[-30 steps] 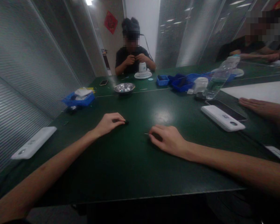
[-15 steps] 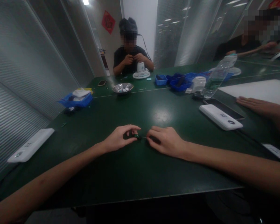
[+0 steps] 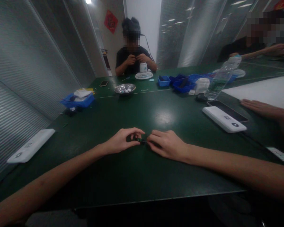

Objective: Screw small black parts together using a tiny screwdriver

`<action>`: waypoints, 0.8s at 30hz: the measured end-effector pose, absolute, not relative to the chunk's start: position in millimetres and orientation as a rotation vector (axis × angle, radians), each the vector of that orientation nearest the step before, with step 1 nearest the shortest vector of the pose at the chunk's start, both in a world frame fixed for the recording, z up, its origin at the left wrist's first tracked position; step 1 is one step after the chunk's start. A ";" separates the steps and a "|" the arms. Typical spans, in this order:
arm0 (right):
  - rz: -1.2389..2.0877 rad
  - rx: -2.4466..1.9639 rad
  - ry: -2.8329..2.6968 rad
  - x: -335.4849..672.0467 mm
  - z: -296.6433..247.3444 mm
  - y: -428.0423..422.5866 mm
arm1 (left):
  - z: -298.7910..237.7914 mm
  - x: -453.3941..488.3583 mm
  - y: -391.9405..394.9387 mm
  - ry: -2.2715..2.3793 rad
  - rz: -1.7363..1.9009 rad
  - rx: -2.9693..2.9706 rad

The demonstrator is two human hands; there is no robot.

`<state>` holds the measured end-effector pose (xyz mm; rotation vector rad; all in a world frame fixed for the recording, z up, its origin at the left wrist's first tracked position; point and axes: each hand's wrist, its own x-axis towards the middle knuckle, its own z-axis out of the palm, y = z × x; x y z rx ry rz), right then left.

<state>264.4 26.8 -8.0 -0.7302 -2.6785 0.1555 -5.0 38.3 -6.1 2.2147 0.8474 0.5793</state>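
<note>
Over the green table (image 3: 123, 176), my left hand (image 3: 119, 141) has its thumb and fingers curved around a small dark part with a bright green face (image 3: 139, 139). The part is too small to name for certain. From its right side a thin metal rod (image 3: 144, 141) runs to the fingertips of my right hand (image 3: 167, 143). My right hand rests on the table, its fingers pinched at the rod's end; the rest of what they grip is hidden. Both hands are close together, a finger's width apart.
White power banks (image 3: 223, 119) with cables lie at right and left, near a phone (image 3: 227, 110). Beyond are a bottle (image 3: 219, 80), blue trays (image 3: 78, 100) and a metal bowl (image 3: 125, 89). A person (image 3: 134, 60) works opposite; another person's hand (image 3: 262, 108) rests at right.
My right hand has shifted slightly left, closer to my left hand, and less of the thin rod shows. The small green-faced part stays at my left fingertips.
</note>
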 end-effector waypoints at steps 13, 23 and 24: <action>0.249 -0.722 -2.602 259.9 -11.1 30.3 | -4.8 0.5 33.1 0.818 0.553 2.270; 0.355 -0.827 -2.559 264.8 -4.0 27.3 | -2.6 -2.1 30.7 0.843 0.650 2.301; 0.344 -0.837 -2.548 264.7 -4.1 27.5 | -2.2 -2.1 30.2 0.852 0.646 2.310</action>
